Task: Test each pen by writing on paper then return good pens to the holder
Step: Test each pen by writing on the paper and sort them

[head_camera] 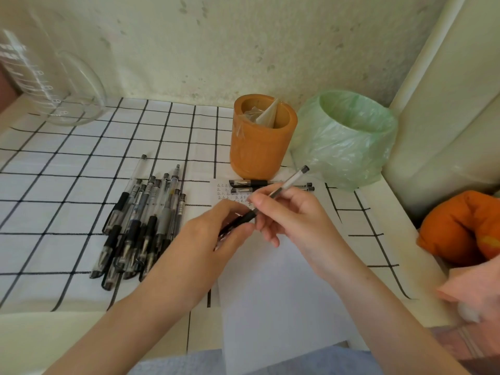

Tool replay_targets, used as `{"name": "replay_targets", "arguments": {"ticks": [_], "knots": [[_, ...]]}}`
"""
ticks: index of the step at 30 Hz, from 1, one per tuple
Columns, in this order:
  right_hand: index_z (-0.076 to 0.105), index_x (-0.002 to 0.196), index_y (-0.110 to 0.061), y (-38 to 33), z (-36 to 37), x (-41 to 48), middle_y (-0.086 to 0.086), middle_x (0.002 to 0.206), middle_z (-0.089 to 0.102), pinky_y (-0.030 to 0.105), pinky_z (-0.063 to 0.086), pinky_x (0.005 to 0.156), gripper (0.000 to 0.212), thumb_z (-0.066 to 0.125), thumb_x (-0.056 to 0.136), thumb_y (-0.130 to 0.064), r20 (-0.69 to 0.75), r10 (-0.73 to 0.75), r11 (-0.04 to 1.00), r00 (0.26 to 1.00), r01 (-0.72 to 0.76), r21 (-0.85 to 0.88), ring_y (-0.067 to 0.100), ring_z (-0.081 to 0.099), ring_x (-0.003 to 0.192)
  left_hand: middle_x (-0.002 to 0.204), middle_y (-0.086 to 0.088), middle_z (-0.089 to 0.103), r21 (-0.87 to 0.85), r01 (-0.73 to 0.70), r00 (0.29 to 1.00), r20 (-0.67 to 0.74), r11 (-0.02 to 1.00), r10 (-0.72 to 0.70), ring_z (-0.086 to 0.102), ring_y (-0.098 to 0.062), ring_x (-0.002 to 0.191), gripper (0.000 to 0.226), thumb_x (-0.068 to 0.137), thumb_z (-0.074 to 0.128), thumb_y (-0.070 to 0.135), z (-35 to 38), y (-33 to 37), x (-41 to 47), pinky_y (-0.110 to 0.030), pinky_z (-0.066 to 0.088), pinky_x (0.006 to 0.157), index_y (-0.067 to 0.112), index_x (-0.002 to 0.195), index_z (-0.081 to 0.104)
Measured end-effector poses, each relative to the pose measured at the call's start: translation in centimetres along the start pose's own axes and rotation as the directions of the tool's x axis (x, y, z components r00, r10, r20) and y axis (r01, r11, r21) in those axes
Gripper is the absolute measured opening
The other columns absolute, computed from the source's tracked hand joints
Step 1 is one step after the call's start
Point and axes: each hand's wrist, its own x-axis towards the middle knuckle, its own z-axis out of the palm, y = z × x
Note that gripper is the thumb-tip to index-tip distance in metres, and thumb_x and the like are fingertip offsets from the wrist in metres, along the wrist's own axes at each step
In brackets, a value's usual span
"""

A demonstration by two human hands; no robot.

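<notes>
Right fingers (263, 202) pinch pen (290, 181), left fingers (230, 210) grip it

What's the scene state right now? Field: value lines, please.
left hand: pinches the black front end of the held pen
right hand: grips the barrel, tilted above the paper
pen pile: lies on the checked cloth, left of the paper
two pens: lie at the paper's far edge, near the holder
paper marks: written rows at the far end only
holder contents: clear plastic; no pens visible
bin: green-bagged, right of the holder
</notes>
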Motion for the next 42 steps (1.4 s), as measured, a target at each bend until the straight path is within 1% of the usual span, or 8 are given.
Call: {"name": "replay_targets", "arguments": {"ticks": [6, 11, 19, 25, 30, 33, 37, 42], "knots": [[0.063, 0.08, -0.006, 0.0, -0.1, -0.2, 0.0, 0.056, 0.057, 0.021, 0.035, 0.043, 0.014, 0.06, 0.09, -0.015, 0.045, -0.012, 0.997, 0.999, 0.015, -0.069, 0.012, 0.047, 0.046, 0.068, 0.015, 0.056, -0.092, 0.042, 0.999, 0.025, 0.995, -0.04, 0.049, -0.003, 0.059, 0.023, 0.095, 0.039, 0.027, 0.3, 0.5, -0.1, -0.012, 0.037, 0.056, 0.034, 0.077, 0.053], [0.058, 0.087, 0.015, -0.2, -0.5, -0.2, 0.001, 0.057, 0.054, 0.018, 0.033, 0.044, 0.036, 0.059, 0.09, -0.021, 0.1, -0.018, 0.996, 0.995, 0.027, -0.083, 0.011, 0.045, 0.048, 0.059, 0.017, 0.051, -0.19, 0.075, 0.997, 0.008, 0.979, -0.075, 0.046, -0.001, 0.058, 0.021, 0.093, 0.04, 0.03, 0.3, 0.6, -0.3, -0.012, 0.036, 0.056, 0.033, 0.082, 0.058], [0.062, 0.082, -0.005, -0.6, -0.6, -0.3, -0.003, 0.051, 0.053, 0.031, 0.034, 0.057, 0.023, 0.06, 0.079, -0.028, 0.086, -0.02, 0.999, 0.996, 0.016, 0.045, 0.01, 0.043, 0.043, 0.045, 0.01, 0.038, -0.268, 0.062, 0.997, -0.022, 0.961, -0.071, 0.03, -0.007, 0.047, 0.022, 0.084, 0.047, 0.044, 0.0, 1.2, -0.1, -0.016, 0.025, 0.046, 0.036, 0.085, 0.067], [0.061, 0.072, -0.007, -1.0, -1.6, 0.1, 0.003, 0.05, 0.055, 0.02, 0.031, 0.038, 0.018, 0.059, 0.088, -0.017, -0.116, -0.01, 0.992, 0.993, 0.025, 0.126, 0.014, 0.044, 0.04, 0.061, -0.002, 0.043, -0.202, 0.138, 0.99, 0.035, 0.969, -0.134, 0.038, -0.017, 0.054, 0.029, 0.083, 0.04, 0.056, -0.1, 1.0, -0.3, -0.03, 0.034, 0.054, 0.035, 0.091, 0.058], [0.051, 0.074, -0.013, -1.6, -4.1, 0.9, 0.001, 0.051, 0.056, 0.02, 0.034, 0.039, 0.018, 0.058, 0.09, -0.013, -0.316, 0.054, 0.979, 0.947, 0.012, 0.203, 0.018, 0.059, 0.047, 0.074, 0.002, 0.057, -0.145, 0.149, 0.989, 0.01, 0.978, -0.149, 0.051, -0.01, 0.068, 0.027, 0.096, 0.035, 0.01, 0.6, 0.2, -0.4, -0.016, 0.041, 0.058, 0.03, 0.096, 0.054], [0.055, 0.083, -0.012, -1.0, -4.3, 1.0, 0.004, 0.055, 0.062, 0.022, 0.039, 0.041, 0.011, 0.05, 0.092, -0.01, -0.321, 0.062, 0.984, 0.945, -0.003, 0.18, 0.024, 0.069, 0.059, 0.07, 0.006, 0.058, -0.055, 0.126, 0.989, 0.079, 0.99, -0.122, 0.051, -0.004, 0.057, 0.03, 0.096, 0.033, 0.004, 0.8, 0.0, -0.4, -0.012, 0.039, 0.052, 0.026, 0.093, 0.053], [0.066, 0.105, -0.006, -0.1, -4.5, 1.5, 0.019, 0.086, 0.074, 0.023, 0.047, 0.046, 0.036, 0.034, 0.096, -0.019, -0.222, 0.113, 0.984, 0.968, -0.079, 0.16, 0.028, 0.072, 0.085, 0.074, 0.012, 0.057, 0.097, 0.034, 0.983, 0.177, 0.995, -0.051, 0.05, -0.004, 0.054, 0.029, 0.096, 0.032, 0.01, 0.9, -0.5, -0.6, -0.017, 0.04, 0.05, 0.034, 0.102, 0.048], [0.067, 0.079, -0.001, 1.8, -4.8, 2.4, 0.013, 0.061, 0.068, 0.018, 0.032, 0.038, 0.027, 0.061, 0.09, -0.025, -0.408, -0.012, 0.998, 0.913, -0.015, -0.063, 0.019, 0.067, 0.056, 0.079, 0.017, 0.055, 0.273, -0.037, 0.971, 0.239, 0.961, -0.031, 0.048, 0.0, 0.058, 0.026, 0.098, 0.029, 0.019, 1.2, -0.7, -0.9, -0.016, 0.039, 0.058, 0.039, 0.113, 0.037]]}}
